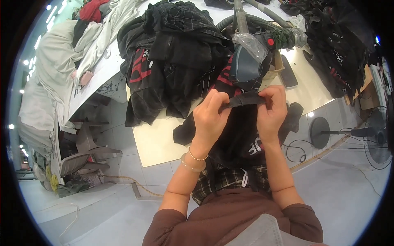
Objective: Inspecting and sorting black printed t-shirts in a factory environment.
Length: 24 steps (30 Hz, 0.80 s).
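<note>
My left hand (211, 117) and my right hand (272, 112) each pinch an edge of a black garment (236, 135). A short dark strip of its cloth is stretched between the fingers. From there the garment hangs toward my lap, with white print showing low near my right wrist and red print beyond my left hand. Just past my hands stands a machine with a dark blue-grey rounded head (245, 67), partly wrapped in clear plastic, with a red button (270, 42).
A large heap of black garments (176, 53) covers the cream tabletop (154, 143) at left. More black garments (340, 49) lie at right, near a dark phone-like slab (289, 73). Grey hoses (262, 22) run behind the machine. A chair (86, 160) and a fan (375, 133) stand at the sides.
</note>
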Motion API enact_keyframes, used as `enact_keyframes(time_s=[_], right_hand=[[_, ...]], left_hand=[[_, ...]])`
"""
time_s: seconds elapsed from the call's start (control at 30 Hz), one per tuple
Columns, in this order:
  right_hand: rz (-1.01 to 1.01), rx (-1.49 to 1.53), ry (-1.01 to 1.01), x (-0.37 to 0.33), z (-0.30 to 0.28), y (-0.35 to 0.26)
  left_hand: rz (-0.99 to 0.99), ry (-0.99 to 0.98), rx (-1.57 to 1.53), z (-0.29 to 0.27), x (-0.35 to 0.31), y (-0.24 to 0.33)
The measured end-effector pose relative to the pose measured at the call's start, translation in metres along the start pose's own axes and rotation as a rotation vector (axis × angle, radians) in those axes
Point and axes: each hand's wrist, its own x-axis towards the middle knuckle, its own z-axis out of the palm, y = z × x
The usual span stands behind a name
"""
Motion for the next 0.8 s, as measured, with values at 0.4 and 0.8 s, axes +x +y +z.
enact_keyframes(time_s=[0.4,0.8], right_hand=[[0.044,-0.035,-0.109,0.008,0.003,-0.002],[0.237,0.297,-0.427,0.013,-0.019,-0.007]], left_hand=[[-0.084,0.14,-0.013,0.01,0.012,-0.014],[0.085,0.006,0.0,0.004,-0.007,-0.014]])
